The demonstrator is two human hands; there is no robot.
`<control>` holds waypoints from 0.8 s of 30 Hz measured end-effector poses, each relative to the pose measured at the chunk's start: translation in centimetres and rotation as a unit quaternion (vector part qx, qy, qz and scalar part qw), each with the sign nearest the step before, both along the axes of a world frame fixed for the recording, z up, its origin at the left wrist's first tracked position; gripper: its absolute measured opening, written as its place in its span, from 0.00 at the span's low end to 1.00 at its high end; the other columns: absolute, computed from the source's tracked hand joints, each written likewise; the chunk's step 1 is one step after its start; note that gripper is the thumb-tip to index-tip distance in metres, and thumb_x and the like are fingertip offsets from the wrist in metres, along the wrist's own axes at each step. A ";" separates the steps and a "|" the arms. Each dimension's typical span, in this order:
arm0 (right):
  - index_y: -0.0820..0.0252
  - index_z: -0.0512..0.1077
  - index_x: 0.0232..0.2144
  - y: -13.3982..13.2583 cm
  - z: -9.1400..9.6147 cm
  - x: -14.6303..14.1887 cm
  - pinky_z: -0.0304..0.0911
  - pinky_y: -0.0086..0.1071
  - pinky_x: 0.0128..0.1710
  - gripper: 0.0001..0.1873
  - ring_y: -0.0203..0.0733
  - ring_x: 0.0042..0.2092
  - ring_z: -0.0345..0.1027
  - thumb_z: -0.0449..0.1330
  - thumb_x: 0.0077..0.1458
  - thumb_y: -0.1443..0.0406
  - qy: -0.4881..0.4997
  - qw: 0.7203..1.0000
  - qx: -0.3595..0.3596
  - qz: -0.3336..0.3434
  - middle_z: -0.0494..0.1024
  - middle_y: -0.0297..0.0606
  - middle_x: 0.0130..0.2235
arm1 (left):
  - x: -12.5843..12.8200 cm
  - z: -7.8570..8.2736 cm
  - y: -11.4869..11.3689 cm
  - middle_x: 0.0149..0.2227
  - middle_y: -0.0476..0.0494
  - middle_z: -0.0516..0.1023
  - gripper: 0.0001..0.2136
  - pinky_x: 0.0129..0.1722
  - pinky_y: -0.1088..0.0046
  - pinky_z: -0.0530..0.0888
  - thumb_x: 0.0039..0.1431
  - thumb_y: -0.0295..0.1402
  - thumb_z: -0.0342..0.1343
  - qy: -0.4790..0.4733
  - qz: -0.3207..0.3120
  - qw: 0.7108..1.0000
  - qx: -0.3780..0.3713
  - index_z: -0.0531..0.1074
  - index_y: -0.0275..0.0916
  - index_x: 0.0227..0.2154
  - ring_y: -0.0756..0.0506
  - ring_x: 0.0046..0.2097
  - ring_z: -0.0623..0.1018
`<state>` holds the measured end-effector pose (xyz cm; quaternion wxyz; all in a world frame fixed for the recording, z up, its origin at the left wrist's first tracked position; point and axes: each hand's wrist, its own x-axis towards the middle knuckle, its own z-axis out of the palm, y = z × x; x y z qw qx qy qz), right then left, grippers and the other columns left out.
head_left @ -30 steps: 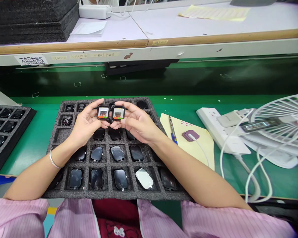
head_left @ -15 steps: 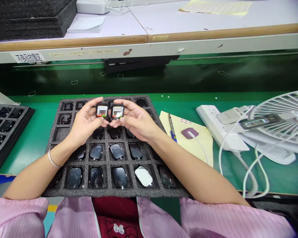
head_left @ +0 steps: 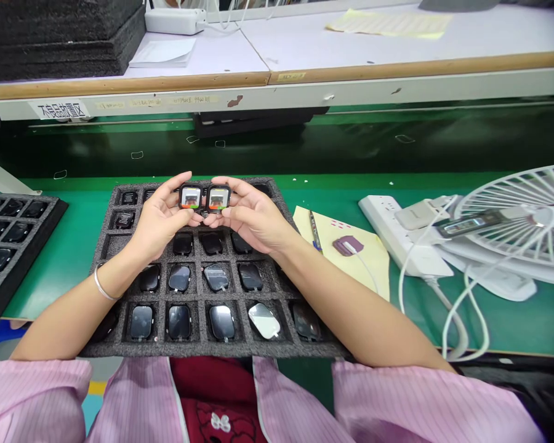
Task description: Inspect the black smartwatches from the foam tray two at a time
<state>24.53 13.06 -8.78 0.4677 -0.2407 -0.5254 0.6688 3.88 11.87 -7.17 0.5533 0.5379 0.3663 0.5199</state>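
Note:
My left hand (head_left: 157,221) pinches a square black smartwatch body (head_left: 191,197) between thumb and fingers. Beside it, my right hand (head_left: 257,216) grips a second smartwatch body (head_left: 218,198) the same way. Both are held upright, side by side, faces towards me, with bright areas and red and green at the bottom. Whether that is display or reflection I cannot tell. Below them lies a dark grey foam tray (head_left: 196,350) with more watch bodies in its compartments. One of these, a watch body (head_left: 264,320) in the front row, reflects white.
Left of the tray is another foam tray (head_left: 25,261) of watch bodies. At right are yellow paper (head_left: 369,277) with a pen (head_left: 314,231) and purple charger piece (head_left: 348,245), a power strip (head_left: 399,237), looping white cables and a white fan (head_left: 530,221). A shelf edge (head_left: 305,77) runs behind.
The two smartwatch bodies stay in my hands, raised slightly and tilted a little, so the bright patterns on their faces differ. The whole view has shifted slightly.

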 end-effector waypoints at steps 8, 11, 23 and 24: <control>0.54 0.66 0.57 0.5 0.0 -0.3 0.79 0.39 0.47 0.31 0.41 0.40 0.82 0.68 0.51 0.66 -0.005 0.999 0.037 -0.017 0.82 0.33 0.43 | 0.0 0.0 0.7 0.41 0.47 0.83 0.34 0.37 0.71 0.83 0.47 0.30 0.70 0.017 0.010 0.999 0.034 0.70 0.43 0.59 0.47 0.33 0.84; 0.54 0.66 0.57 0.3 0.1 -0.4 0.80 0.40 0.46 0.32 0.42 0.40 0.82 0.69 0.50 0.66 -0.011 0.999 0.040 -0.027 0.82 0.33 0.44 | 0.0 -0.1 0.7 0.41 0.47 0.83 0.33 0.37 0.71 0.82 0.46 0.31 0.72 0.020 0.011 0.999 0.045 0.71 0.43 0.58 0.47 0.33 0.84; 0.54 0.66 0.57 0.1 -0.4 -0.2 0.79 0.37 0.46 0.31 0.41 0.40 0.81 0.70 0.53 0.64 -0.028 0.996 0.072 -0.039 0.82 0.34 0.43 | 0.2 -0.4 0.5 0.41 0.48 0.83 0.31 0.38 0.74 0.83 0.46 0.31 0.74 0.012 0.006 0.999 0.049 0.72 0.42 0.55 0.50 0.32 0.82; 0.54 0.66 0.57 0.1 -0.4 -0.2 0.80 0.38 0.46 0.31 0.42 0.40 0.81 0.70 0.53 0.64 -0.034 0.996 0.072 -0.042 0.81 0.34 0.43 | 0.2 -0.5 0.5 0.41 0.48 0.83 0.31 0.38 0.74 0.83 0.46 0.31 0.73 0.012 0.006 0.999 0.047 0.72 0.42 0.55 0.50 0.32 0.82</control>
